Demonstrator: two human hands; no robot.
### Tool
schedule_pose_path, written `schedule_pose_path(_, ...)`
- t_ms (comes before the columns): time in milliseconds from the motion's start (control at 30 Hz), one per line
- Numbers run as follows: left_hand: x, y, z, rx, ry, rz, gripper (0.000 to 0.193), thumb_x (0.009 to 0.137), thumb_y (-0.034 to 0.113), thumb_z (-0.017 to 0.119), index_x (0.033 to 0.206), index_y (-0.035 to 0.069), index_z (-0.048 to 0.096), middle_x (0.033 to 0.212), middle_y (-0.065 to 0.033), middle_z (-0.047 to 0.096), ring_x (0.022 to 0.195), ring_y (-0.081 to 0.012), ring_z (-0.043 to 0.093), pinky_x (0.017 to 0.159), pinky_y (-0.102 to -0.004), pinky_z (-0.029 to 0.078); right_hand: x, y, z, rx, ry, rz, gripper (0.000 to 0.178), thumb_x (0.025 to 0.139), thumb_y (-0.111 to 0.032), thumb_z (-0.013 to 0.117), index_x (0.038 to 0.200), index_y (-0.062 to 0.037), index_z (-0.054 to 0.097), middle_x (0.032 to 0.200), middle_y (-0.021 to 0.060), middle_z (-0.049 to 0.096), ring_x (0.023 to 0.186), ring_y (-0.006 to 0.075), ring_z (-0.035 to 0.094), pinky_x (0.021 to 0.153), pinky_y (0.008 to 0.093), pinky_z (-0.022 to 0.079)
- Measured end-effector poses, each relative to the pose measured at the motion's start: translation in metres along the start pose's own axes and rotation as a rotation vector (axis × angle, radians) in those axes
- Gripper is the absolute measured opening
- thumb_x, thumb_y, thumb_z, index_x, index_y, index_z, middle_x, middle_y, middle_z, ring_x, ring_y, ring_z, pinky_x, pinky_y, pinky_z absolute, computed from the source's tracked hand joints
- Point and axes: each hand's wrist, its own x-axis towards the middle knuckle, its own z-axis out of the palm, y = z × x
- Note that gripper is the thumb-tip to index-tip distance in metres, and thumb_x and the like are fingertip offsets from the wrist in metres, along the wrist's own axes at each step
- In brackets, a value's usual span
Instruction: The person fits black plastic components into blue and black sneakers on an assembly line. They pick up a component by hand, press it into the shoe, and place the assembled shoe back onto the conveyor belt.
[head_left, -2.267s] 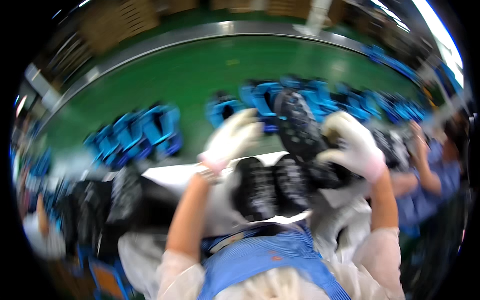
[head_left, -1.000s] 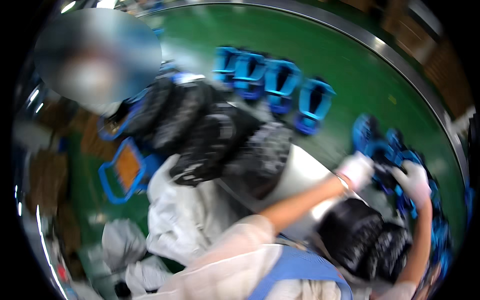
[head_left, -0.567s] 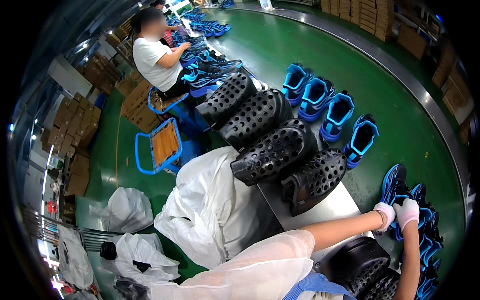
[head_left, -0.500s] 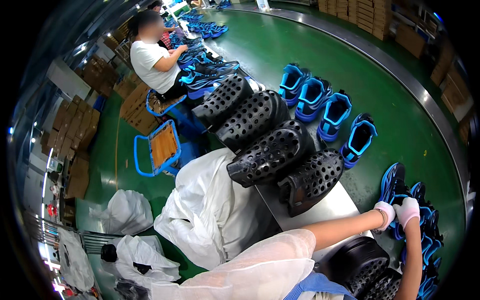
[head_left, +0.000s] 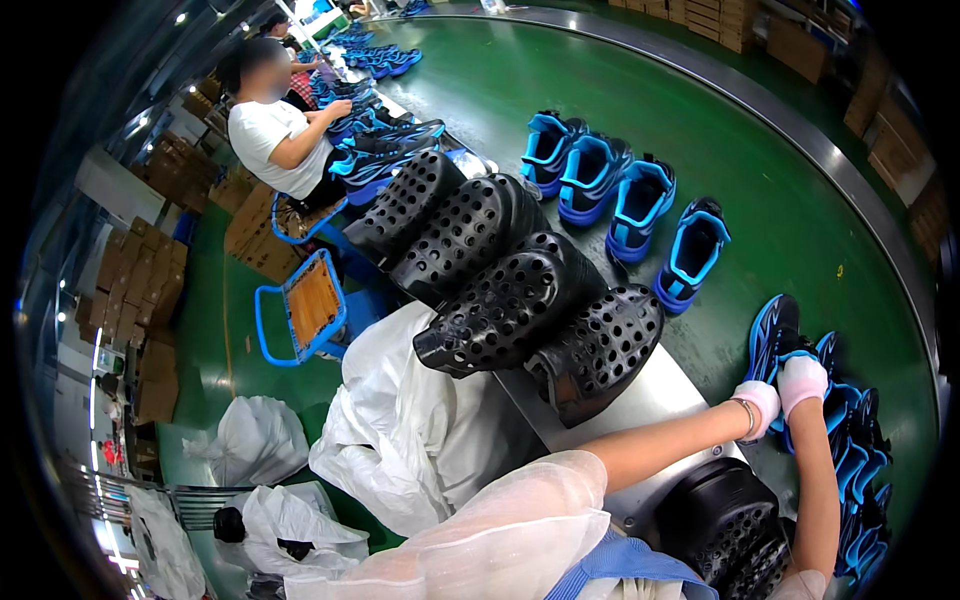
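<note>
A black-and-blue sneaker [head_left: 772,335] stands toe away at the far right, on the green surface. Against its near end is my left hand [head_left: 758,407], in a pale pink-white glove with a bracelet at the wrist, its fingers closed on the shoe. My right hand [head_left: 802,383], gloved the same way, is closed at the shoe's upper right side. The fingertips of both hands are mostly hidden. Close to my right forearm, several more black-and-blue sneakers [head_left: 858,440] crowd together.
Four-holed-pattern black perforated shoe-shaped covers [head_left: 505,305] line the metal bench edge [head_left: 660,400]; more [head_left: 718,515] lie under my arms. Several sneakers [head_left: 692,255] stand in a row beyond. White plastic sacks [head_left: 390,420], a blue-framed stool [head_left: 315,305] and a seated co-worker [head_left: 280,130] are left.
My view has shifted, so the bench and shoes appear farther left. Both hands stay at the same sneaker, with the right hand slightly higher against it.
</note>
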Motion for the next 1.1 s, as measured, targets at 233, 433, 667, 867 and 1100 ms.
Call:
schedule_pose_path(233,-0.007,-0.002,-0.010,0.062,-0.025,-0.013,0.030,0.068,0.020,0.076,0.097,0.013,0.074,0.103,-0.0100,0.071,0.096,-0.0251,0.069,0.079,-0.0341,0.056,-0.007,-0.012,-0.030,-0.075,-0.094,0.031,0.022,0.086,-0.018,0.055,0.090,-0.0082,0.074,0.098,0.0149,0.071,0.090,0.0308,0.069,0.079,0.0406,0.056)
schedule_pose_path(433,-0.029,-0.011,-0.029,0.092,0.016,0.012,0.023,0.075,0.022,0.064,0.091,0.012,0.075,0.105,-0.0139,0.070,0.098,-0.0267,0.068,0.083,-0.0366,0.055,0.001,-0.021,-0.022,0.095,-0.022,-0.021,0.023,0.087,-0.015,0.051,0.092,-0.0097,0.073,0.100,0.0142,0.070,0.092,0.0306,0.068,0.079,0.0419,0.055)
schedule_pose_path(667,-0.035,-0.020,-0.035,-0.053,0.106,-0.018,0.038,0.077,0.043,0.058,0.092,0.010,0.072,0.099,-0.0163,0.069,0.094,-0.0334,0.066,0.083,-0.0410,0.052,-0.045,0.017,-0.045,0.401,0.054,-0.326,0.029,0.087,-0.033,0.057,0.084,-0.0059,0.067,0.086,0.0184,0.067,0.081,0.0357,0.064,0.070,0.0413,0.052)
schedule_pose_path(867,-0.046,-0.010,-0.045,-0.003,0.075,0.053,0.043,0.074,0.048,0.065,0.088,0.008,0.072,0.094,-0.0185,0.068,0.091,-0.0363,0.064,0.082,-0.0433,0.051,-0.210,0.076,-0.091,0.609,0.181,-0.035,0.023,0.088,-0.026,0.059,0.091,-0.0042,0.066,0.081,0.0151,0.065,0.074,0.0311,0.064,0.068,0.0374,0.051)
schedule_pose_path(1100,-0.075,-0.014,-0.056,-0.001,0.192,0.063,0.039,0.072,0.044,0.066,0.092,0.011,0.072,0.096,-0.0154,0.068,0.091,-0.0341,0.065,0.081,-0.0401,0.053,-0.374,0.111,-0.085,0.876,0.337,0.558,0.015,0.086,-0.009,0.060,0.096,0.0007,0.066,0.074,0.0077,0.064,0.062,0.0117,0.061,0.060,0.0253,0.048)
